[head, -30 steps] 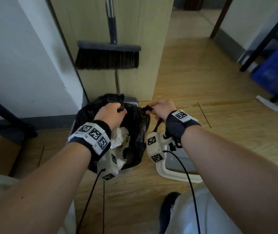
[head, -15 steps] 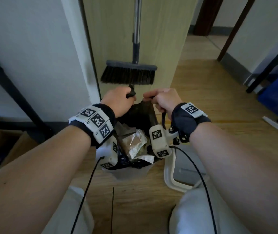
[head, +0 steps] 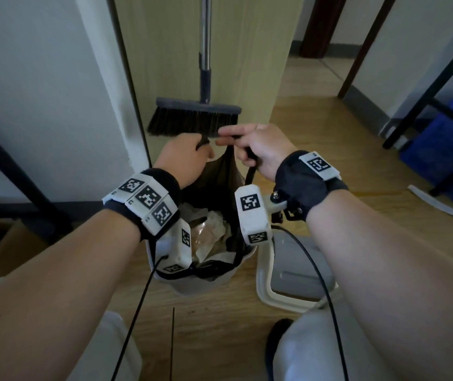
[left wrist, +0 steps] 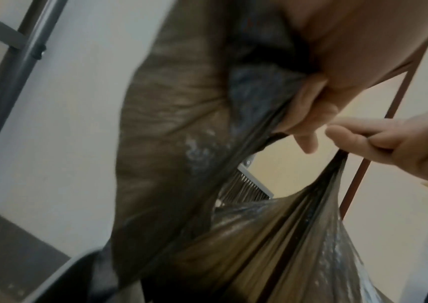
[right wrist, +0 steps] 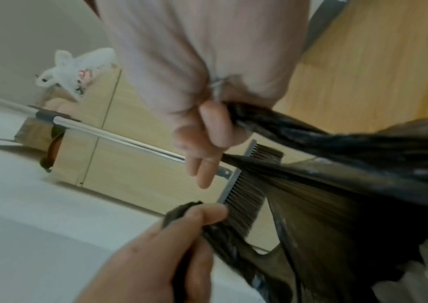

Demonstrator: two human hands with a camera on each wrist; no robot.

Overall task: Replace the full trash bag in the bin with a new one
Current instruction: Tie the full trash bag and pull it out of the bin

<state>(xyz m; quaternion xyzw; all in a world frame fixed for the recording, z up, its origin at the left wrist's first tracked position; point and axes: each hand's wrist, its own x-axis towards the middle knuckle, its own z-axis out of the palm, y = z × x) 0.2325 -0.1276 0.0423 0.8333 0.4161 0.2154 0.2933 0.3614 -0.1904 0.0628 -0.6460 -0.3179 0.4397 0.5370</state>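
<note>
The full black trash bag (head: pixel 221 174) hangs stretched upward, its lower part still inside the small white bin (head: pixel 206 284) on the floor. Crumpled paper and wrappers (head: pixel 208 229) show in its open mouth. My left hand (head: pixel 186 158) grips one gathered top corner of the bag (left wrist: pixel 181 143). My right hand (head: pixel 255 149) grips the other corner, two fingers sticking out straight. The two hands are almost touching above the bin. In the right wrist view the right hand (right wrist: pixel 207 131) clutches a twisted black strand of the bag (right wrist: pixel 363 164), and the left hand (right wrist: pixel 171 231) pinches its end.
The bin's white and grey lid (head: pixel 288 273) lies on the wooden floor to the right of the bin. A broom (head: pixel 195 119) leans against the wooden panel right behind the hands. A cardboard box (head: pixel 5 243) sits left, a blue crate (head: pixel 445 160) right.
Both hands have risen and drawn together, pulling the bag's top corners up and stretching the bag higher out of the bin. The head view has tilted up.
</note>
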